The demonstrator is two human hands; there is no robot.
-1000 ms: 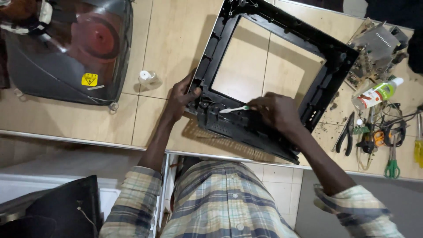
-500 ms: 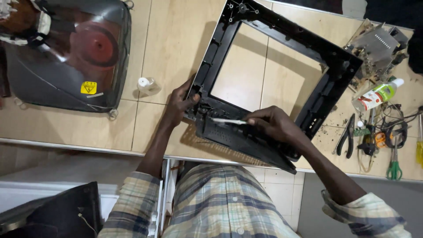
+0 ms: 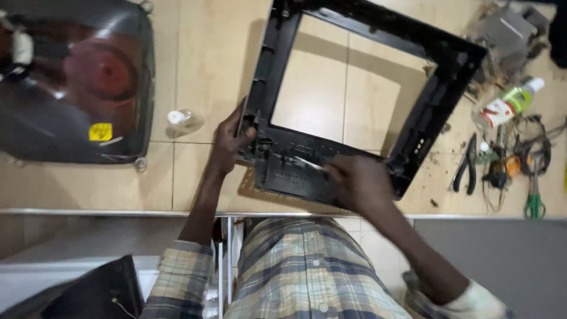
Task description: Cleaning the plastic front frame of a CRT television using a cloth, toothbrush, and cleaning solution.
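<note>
A black plastic frame (image 3: pixel 413 71), the empty front surround of an old television set, lies flat on the tan tiled floor (image 3: pixel 201 53), its open middle showing the tiles beneath. The left hand (image 3: pixel 231 137) grips the frame at its near left corner, fingers curled over the edge and the thumb pressed against the outer side. The right hand (image 3: pixel 360 183) rests on the near rail of the frame, fingers bunched together around a thin pale tool (image 3: pixel 307 163) whose tip lies on the slotted panel of that rail; the picture is blurred here, so what kind of tool it is cannot be told. Just left of the frame, near the left hand, a small clear bottle with a white cap (image 3: pixel 184 120) lies on its side. Farther left of the frame sits a bare picture tube (image 3: pixel 77 82), dark glass with a yellow sticker on it. Right of the frame lie black pliers (image 3: pixel 466 165), a green and white bottle (image 3: pixel 509 104), a tangle of wires (image 3: pixel 531 150) and green-handled scissors (image 3: pixel 534 198). Beyond the frame's far right corner sits a grey dusty part (image 3: pixel 505 32) among debris. On the near side of the frame, the person's plaid shirt (image 3: pixel 307 272) fills the lower middle.
</note>
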